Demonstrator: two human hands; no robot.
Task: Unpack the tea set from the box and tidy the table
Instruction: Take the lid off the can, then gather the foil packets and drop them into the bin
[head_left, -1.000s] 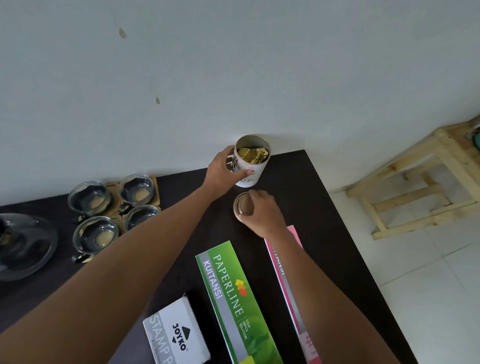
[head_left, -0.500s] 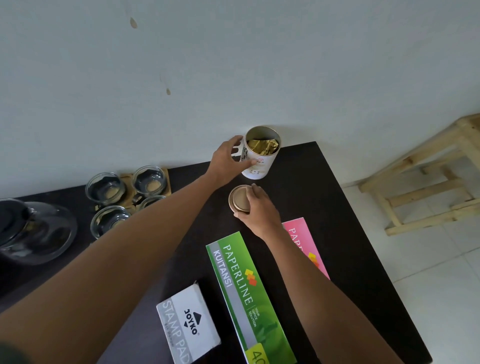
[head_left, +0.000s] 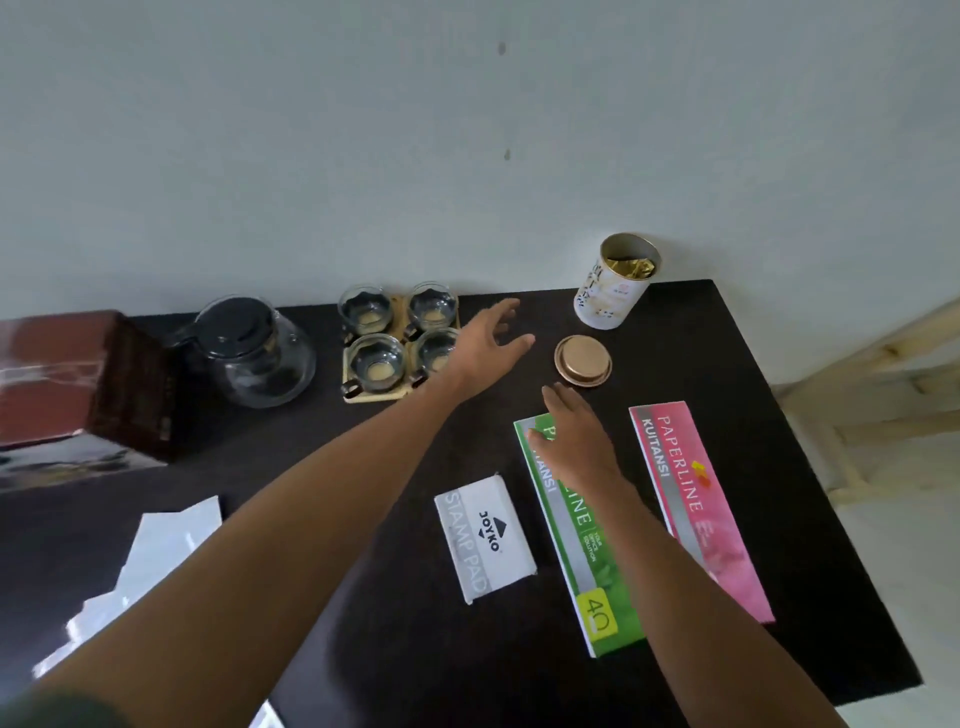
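Observation:
An open white tea tin (head_left: 613, 291) with gold packets inside stands at the table's far right by the wall. Its gold lid (head_left: 582, 360) lies flat in front of it. Several glass cups (head_left: 397, 338) sit on a pale tray (head_left: 363, 397), and a glass teapot (head_left: 252, 351) with a black lid stands left of them. The dark red box (head_left: 78, 384) is at the far left. My left hand (head_left: 491, 340) hovers open between the cups and the lid. My right hand (head_left: 571, 431) rests open over the green booklet (head_left: 587, 545), just short of the lid.
A pink receipt booklet (head_left: 696, 504) lies right of the green one. A white stamp pad box (head_left: 485, 538) sits beside them. Crumpled clear wrapping (head_left: 140, 566) lies at the near left. The dark table (head_left: 727, 364) ends at the right; a wooden frame (head_left: 883, 395) stands beyond.
My left hand has let go of the tea tin and drawn back left. My right hand has released the lid, which lies on the table. The view has swung left.

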